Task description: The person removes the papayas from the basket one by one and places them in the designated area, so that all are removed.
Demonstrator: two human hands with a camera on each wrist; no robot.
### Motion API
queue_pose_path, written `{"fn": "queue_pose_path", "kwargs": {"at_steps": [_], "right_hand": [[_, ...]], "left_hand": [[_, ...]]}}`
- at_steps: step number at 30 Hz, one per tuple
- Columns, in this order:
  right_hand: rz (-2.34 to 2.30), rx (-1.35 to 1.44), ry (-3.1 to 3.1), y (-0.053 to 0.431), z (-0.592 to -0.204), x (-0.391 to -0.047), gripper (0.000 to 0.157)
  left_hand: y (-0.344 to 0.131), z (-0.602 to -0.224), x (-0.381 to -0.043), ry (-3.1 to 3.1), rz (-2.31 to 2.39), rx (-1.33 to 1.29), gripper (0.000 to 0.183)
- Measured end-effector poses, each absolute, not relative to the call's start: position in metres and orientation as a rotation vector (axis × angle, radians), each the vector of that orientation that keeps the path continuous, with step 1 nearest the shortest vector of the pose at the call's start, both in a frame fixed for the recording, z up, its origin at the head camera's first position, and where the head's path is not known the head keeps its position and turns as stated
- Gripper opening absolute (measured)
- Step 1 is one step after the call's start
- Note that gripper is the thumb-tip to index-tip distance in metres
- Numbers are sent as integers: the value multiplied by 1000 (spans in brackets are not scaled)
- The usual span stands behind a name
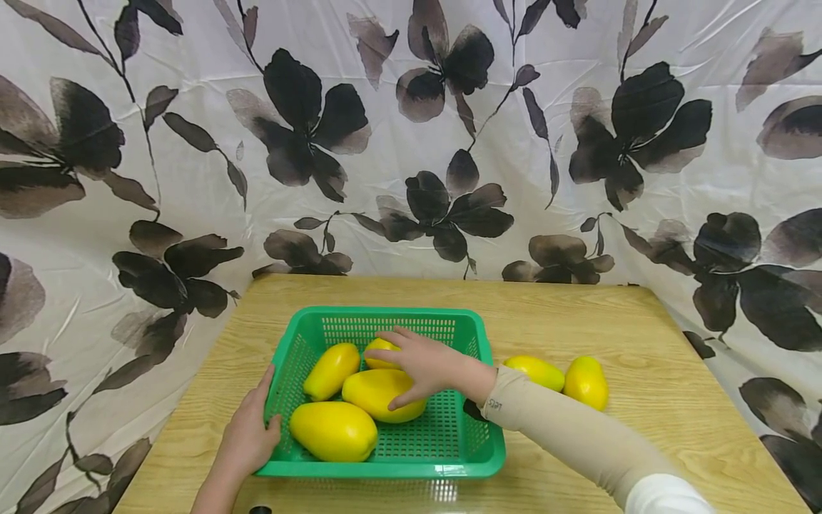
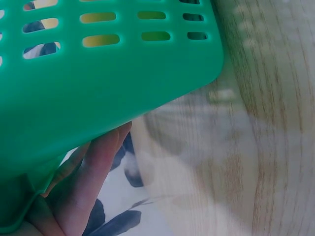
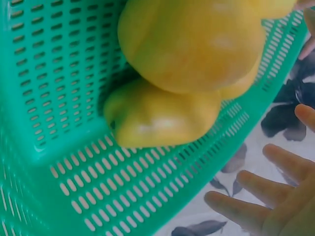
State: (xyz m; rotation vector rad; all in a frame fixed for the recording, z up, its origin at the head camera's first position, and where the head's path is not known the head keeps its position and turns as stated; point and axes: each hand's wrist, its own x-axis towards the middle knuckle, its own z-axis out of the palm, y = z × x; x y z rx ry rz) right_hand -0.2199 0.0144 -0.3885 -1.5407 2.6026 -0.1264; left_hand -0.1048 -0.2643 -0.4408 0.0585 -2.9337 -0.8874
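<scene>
A green plastic basket (image 1: 472,467) with slotted walls holds several yellow mangoes. My left hand (image 1: 247,432) grips its left rim, thumb on the inner side; the left wrist view shows the fingers (image 2: 91,177) against the outer wall. Over the middle of the basket, my right hand (image 1: 427,364) is spread with nothing in its grasp. Beneath it lies a large mango (image 1: 379,389), and a mango (image 1: 380,353) behind is partly hidden by the fingers. Two more, a back-left mango (image 1: 332,371) and a front mango (image 1: 334,432), rest on the basket floor.
On the wooden table (image 1: 565,314), a mango (image 1: 536,371) and another mango (image 1: 586,384) lie right of the basket, beyond my right forearm. A flowered cloth (image 1: 443,143) hangs behind and at the sides. A small dark object (image 1: 260,510) shows at the front edge.
</scene>
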Motion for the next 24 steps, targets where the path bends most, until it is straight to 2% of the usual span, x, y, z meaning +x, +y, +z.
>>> {"fn": "queue_pose_path", "kwargs": {"at_steps": [24], "right_hand": [[16, -1512, 2567, -3, -416, -208, 84]], "left_hand": [[-264, -441, -104, -2941, -911, 65, 77]]}}
